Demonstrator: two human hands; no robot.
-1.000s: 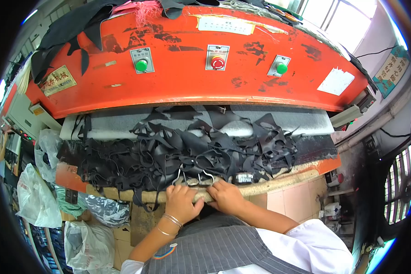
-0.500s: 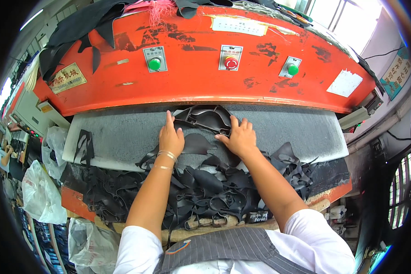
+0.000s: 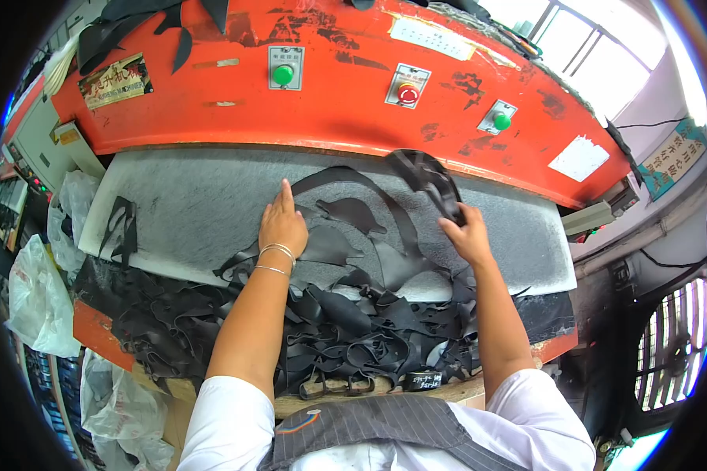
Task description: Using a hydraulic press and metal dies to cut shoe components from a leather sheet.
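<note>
My right hand grips one end of a dark metal cutting die, a curved frame with inner bars, tilted above the grey cutting board. The die is slightly blurred. My left hand holds nothing; its fingers stretch forward, at the left edge of the black leather sheet remnant. That remnant curves around an opening in which a leaf-shaped black piece lies. Nearer to me, beside my left wrist, is another rounded black piece.
Tangled black offcuts heap along the board's near edge. Behind the board runs the red press beam, with two green buttons and a red one. A cut scrap lies at the board's left; plastic bags hang beyond it.
My right hand has lifted the die and carried it right, uncovering the leaf-shaped piece. The left hand has let go of the die and stays near the remnant. The view has shifted slightly.
</note>
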